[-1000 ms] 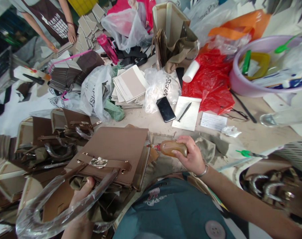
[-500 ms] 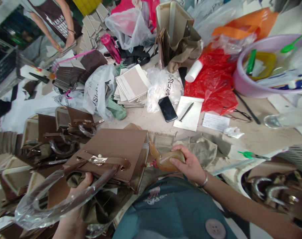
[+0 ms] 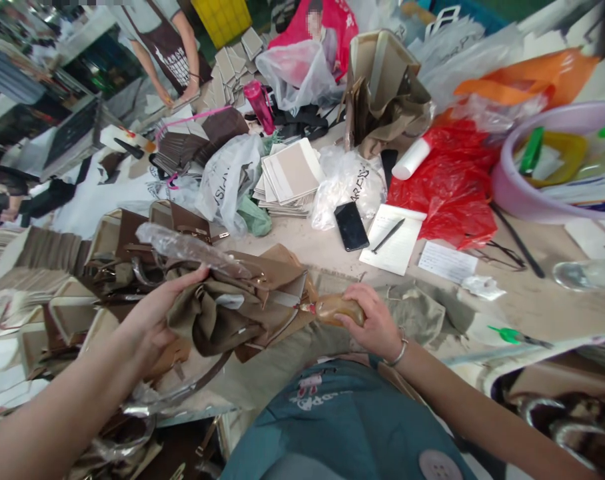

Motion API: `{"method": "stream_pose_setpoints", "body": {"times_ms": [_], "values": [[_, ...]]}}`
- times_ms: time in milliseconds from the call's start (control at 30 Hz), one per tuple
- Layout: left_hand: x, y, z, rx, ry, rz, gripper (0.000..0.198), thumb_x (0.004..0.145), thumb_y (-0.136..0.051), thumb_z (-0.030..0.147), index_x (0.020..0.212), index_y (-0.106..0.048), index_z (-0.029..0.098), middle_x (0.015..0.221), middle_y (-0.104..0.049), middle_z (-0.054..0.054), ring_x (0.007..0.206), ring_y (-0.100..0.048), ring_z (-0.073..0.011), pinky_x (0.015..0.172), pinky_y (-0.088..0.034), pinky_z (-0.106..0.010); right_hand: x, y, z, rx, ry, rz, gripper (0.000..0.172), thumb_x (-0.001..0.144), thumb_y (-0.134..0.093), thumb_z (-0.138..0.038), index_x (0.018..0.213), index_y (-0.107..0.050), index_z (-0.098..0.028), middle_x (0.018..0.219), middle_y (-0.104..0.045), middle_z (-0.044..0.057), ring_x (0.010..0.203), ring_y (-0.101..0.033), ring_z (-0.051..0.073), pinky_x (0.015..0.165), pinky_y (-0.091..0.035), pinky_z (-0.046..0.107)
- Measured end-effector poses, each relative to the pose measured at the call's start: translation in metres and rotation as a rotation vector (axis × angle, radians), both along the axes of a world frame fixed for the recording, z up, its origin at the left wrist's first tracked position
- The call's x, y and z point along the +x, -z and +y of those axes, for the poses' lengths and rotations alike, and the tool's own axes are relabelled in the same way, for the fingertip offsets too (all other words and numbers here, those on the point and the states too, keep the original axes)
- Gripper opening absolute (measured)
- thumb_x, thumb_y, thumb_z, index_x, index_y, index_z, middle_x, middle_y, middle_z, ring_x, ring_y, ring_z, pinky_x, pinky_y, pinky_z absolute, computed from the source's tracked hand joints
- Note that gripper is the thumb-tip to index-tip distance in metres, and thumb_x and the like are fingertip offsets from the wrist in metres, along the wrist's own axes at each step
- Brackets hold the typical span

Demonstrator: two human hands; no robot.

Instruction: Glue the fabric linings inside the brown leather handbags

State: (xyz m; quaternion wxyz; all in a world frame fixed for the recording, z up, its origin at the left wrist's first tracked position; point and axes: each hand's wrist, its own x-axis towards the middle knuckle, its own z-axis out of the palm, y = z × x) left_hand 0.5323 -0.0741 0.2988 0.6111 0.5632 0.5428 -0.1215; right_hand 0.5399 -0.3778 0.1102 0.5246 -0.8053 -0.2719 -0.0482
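Note:
My left hand grips a brown handbag by its loose olive-brown lining. The bag is tipped over on the table, its lining turned toward me. One handle, wrapped in clear plastic, lies over its far side. In my right hand is a squeeze bottle of amber colour, fingers wrapped round it. Its reddish tip points left at the bag's edge, close to it; whether they touch I cannot tell. A crumpled olive cloth lies right of the bottle.
More brown handbags crowd the left. Beyond the bag lie a phone, a notepad with a pen, and stacked panels. A purple basin and red plastic bag stand right. A co-worker handles pieces far left.
The handbag has been turned over, so its lining now faces me instead of its front flap and clasp. The bottle stays in my right hand near the bag. The view has shifted left.

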Motion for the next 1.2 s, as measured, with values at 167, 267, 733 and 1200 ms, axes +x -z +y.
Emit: {"method": "stream_pose_setpoints", "body": {"times_ms": [167,267,733,1200], "values": [[0.045,0.001,-0.007,-0.047,0.066,-0.180,0.017,0.089,-0.054,0.020,0.086,-0.066,0.008,0.065,-0.071,-0.009,0.051,-0.067,-0.0207,0.052,-0.060,-0.035,-0.007,-0.001,-0.004,-0.043,-0.084,-0.074,0.025,0.084,-0.063,-0.026,0.106,-0.052,-0.022,0.103,-0.055,0.010,0.096,-0.057,0.023,0.081,-0.056,0.040],[0.061,0.003,-0.011,-0.040,0.115,-0.227,0.021,0.090,-0.052,0.020,0.085,-0.066,0.005,0.065,-0.071,-0.012,0.052,-0.068,-0.0224,0.052,-0.060,-0.037,-0.011,0.002,-0.007,-0.071,-0.092,-0.178,0.026,0.085,-0.061,-0.025,0.109,-0.052,-0.022,0.107,-0.055,0.011,0.099,-0.057,0.024,0.081,-0.057,0.041],[0.073,0.006,-0.012,-0.083,0.116,-0.289,0.024,0.090,-0.052,0.022,0.095,-0.067,0.004,0.067,-0.072,-0.012,0.056,-0.069,-0.0224,0.060,-0.061,-0.039,-0.020,0.007,-0.010,-0.025,-0.113,-0.176,0.029,0.086,-0.061,-0.027,0.113,-0.052,-0.022,0.111,-0.054,0.012,0.103,-0.056,0.024,0.084,-0.055,0.042],[0.086,0.010,-0.006,-0.080,0.133,-0.297,0.020,0.088,-0.055,0.021,0.095,-0.065,0.005,0.069,-0.071,-0.010,0.056,-0.067,-0.0202,0.056,-0.060,-0.036,0.011,0.018,-0.008,-0.011,0.071,-0.216,0.033,0.084,-0.064,-0.024,0.113,-0.049,-0.024,0.112,-0.051,0.012,0.106,-0.055,0.027,0.085,-0.054,0.047]]}}
